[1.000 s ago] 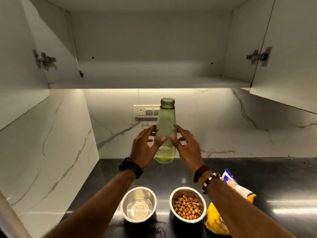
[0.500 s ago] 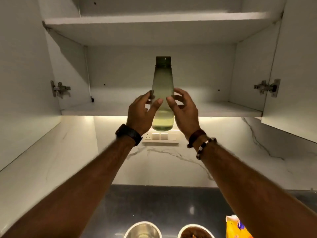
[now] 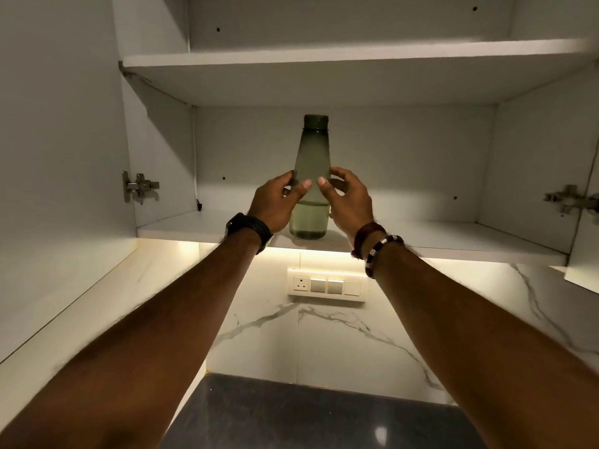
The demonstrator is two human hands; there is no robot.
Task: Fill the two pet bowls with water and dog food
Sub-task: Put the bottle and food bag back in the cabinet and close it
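Note:
A capped green translucent water bottle (image 3: 311,150) stands upright on the lower shelf (image 3: 421,236) of the open wall cabinet, with a little water in its bottom. My left hand (image 3: 275,202) grips its left side and my right hand (image 3: 348,202) grips its right side, both at mid-height. The two pet bowls and the dog food bag are out of view below the frame.
An upper shelf (image 3: 324,63) sits above the bottle. Open cabinet doors with hinges (image 3: 137,186) flank both sides. A switch plate (image 3: 325,285) is on the marble backsplash, and the dark countertop (image 3: 308,416) shows at the bottom.
Both hands lifted the bottle from above the countertop up into the cabinet, and its base now rests on the lower shelf. The view tilted up, so the bowls and bag left the frame.

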